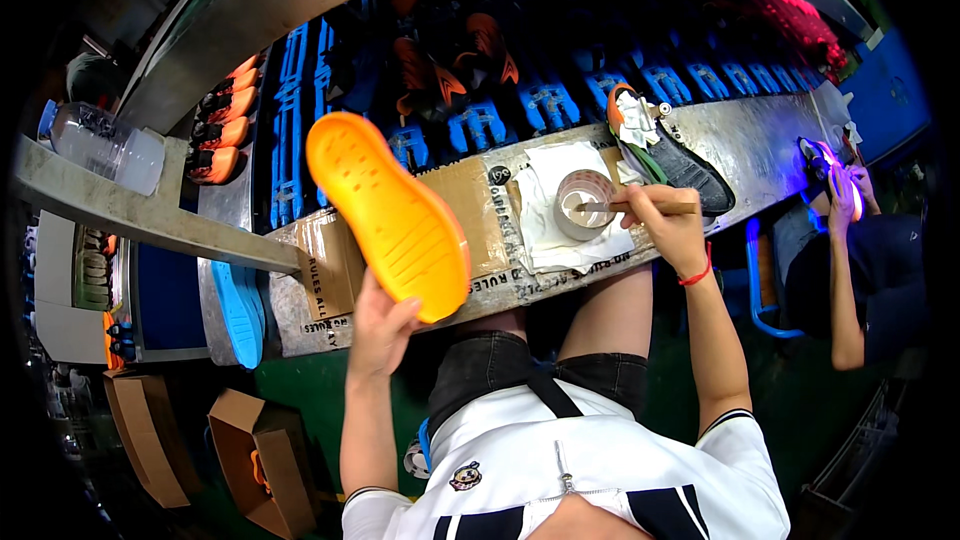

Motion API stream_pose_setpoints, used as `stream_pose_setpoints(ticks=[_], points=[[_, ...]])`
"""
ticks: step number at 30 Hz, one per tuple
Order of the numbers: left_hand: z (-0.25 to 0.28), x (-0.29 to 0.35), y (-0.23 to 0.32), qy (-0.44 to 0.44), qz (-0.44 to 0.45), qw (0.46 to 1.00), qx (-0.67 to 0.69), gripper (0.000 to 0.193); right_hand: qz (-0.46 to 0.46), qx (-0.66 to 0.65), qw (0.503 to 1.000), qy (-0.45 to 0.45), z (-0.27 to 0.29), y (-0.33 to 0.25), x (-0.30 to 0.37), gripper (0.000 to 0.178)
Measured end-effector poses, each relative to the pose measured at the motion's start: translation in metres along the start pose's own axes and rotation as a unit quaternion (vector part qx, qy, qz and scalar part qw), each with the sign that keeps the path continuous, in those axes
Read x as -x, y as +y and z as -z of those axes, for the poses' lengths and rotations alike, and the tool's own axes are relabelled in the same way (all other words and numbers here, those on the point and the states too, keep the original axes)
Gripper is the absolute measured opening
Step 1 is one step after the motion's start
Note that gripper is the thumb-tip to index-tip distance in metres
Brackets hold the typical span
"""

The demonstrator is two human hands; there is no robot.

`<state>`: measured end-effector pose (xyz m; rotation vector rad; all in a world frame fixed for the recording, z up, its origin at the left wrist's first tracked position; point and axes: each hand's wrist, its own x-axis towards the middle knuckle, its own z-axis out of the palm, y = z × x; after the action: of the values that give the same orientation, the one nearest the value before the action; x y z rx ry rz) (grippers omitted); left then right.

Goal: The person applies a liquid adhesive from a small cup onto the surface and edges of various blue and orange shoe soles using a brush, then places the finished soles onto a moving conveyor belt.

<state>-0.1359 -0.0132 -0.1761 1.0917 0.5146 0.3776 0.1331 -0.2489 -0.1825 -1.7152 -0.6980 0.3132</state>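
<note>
Your left hand (381, 328) gripped 1 orange shoe sole (390, 218) by its near end, holding it up over the cardboard (468, 208) on the bench (752, 140). Your right hand (668, 228) gripped a wooden-handled brush (603, 207), its tip at the mouth of a round cup (585, 181) on white sheets (541, 232).

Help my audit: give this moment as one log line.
left hand: holds orange sole | right hand: holds brush at cup | shoe: on bench

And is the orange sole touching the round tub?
Apart. The head view shows a plain gap: strips of brown cardboard and white sheets are visible between the right edge of the orange sole and the round tub.
</note>
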Motion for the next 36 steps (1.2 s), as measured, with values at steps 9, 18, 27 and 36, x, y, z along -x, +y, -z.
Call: stream_pose_setpoints(ticks=[9,18,27,36], points=[[-0.08,-0.047,-0.027,-0.058,-0.088,0.994,-0.038,0.049,0.017,-0.046,0.998,0.045,0.011,-0.021,0.02,0.024],[-0.099,-0.043,-0.027,-0.035,-0.134,0.989,-0.06,0.046,0.15,-0.011,0.987,-0.049,-0.006,-0.051,0.044,0.022],[-0.098,-0.04,-0.024,-0.045,-0.128,0.986,-0.095,0.045,0.143,-0.051,0.988,-0.031,-0.008,-0.053,0.044,0.022],[-0.104,-0.036,-0.02,-0.049,-0.125,0.982,-0.131,0.044,0.171,-0.015,0.984,-0.045,-0.003,-0.05,0.035,0.021]])
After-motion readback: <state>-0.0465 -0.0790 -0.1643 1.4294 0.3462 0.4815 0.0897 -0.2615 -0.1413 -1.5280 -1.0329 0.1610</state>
